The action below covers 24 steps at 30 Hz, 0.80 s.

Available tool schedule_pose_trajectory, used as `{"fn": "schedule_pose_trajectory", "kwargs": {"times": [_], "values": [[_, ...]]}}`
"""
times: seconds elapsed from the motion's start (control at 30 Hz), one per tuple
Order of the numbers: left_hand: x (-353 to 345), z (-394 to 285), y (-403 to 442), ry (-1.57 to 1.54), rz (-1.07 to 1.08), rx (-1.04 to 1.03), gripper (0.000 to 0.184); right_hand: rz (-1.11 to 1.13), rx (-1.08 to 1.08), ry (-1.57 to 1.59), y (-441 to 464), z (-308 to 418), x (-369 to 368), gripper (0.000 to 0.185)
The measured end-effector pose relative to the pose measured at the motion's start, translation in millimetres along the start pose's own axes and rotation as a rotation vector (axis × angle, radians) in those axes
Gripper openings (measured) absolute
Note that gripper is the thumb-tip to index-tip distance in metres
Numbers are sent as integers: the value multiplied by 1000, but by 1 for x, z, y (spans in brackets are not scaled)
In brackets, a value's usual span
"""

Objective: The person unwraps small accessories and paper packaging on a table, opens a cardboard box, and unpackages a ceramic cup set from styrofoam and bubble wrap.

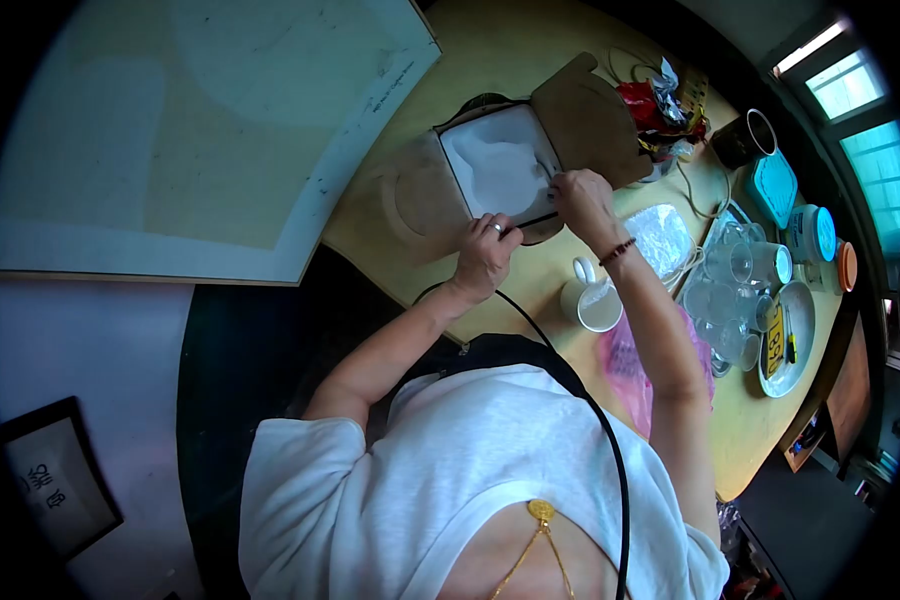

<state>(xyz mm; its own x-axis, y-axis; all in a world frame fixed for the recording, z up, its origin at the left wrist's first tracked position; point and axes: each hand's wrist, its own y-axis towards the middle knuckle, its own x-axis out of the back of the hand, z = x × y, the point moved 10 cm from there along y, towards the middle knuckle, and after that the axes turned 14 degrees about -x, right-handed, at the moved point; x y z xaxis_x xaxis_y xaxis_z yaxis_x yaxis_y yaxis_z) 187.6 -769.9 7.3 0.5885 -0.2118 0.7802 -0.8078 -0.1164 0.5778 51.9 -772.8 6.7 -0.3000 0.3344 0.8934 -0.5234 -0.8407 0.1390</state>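
An open cardboard box [582, 112] with a white moulded insert [498, 160] lies on the table. At the box's near edge, my left hand [487, 258], with a ring on it, is closed on a thin black cable [540, 222]. My right hand [582, 205] is pinched at the box's right corner, beside the cable's upper end; whatever its fingertips hold is too small to make out. From my left hand the cable loops down across the white shirt. A white mug [592, 306] stands below my right hand.
Clear cups [722, 300] crowd the tray on the right, beside a plate [796, 373] with a yellow card. A pink plastic bag [625, 365], a foil-like packet [660, 238], a dark cup [745, 138] and lidded tubs [810, 235] are also on the table [410, 190].
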Motion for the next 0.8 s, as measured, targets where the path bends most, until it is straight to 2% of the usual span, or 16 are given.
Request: {"fn": "schedule_pose_trajectory", "kwargs": {"times": [0.03, 0.2, 0.33, 0.4, 0.53, 0.6, 0.7, 0.8], "values": [[0, 3, -1, -1, -4, 5, 7, 73, 43, -216, 4, 3, -16, 8], [7, 0, -1, -47, -53, -62, 10, 213, 112, -504, 21, 20, -40, 8], [6, 2, -4, -41, -72, -63, 11, 365, 126, -584, 28, 22, -55, 11], [5, 4, -5, -69, -80, -69, 12, 456, 49, -640, 29, 15, -63, 12], [9, 4, -7, -55, -101, -81, 12, 456, 23, -650, 36, 17, -64, 12], [10, 4, -7, -68, -116, -94, 11, 479, -130, -563, 45, 6, -63, 12], [7, 5, -7, -48, -89, -116, 7, 574, -159, -536, 49, 1, -78, 13], [11, 7, -7, -68, -118, -122, 6, 577, -234, -445, 52, -10, -76, 16]]}}
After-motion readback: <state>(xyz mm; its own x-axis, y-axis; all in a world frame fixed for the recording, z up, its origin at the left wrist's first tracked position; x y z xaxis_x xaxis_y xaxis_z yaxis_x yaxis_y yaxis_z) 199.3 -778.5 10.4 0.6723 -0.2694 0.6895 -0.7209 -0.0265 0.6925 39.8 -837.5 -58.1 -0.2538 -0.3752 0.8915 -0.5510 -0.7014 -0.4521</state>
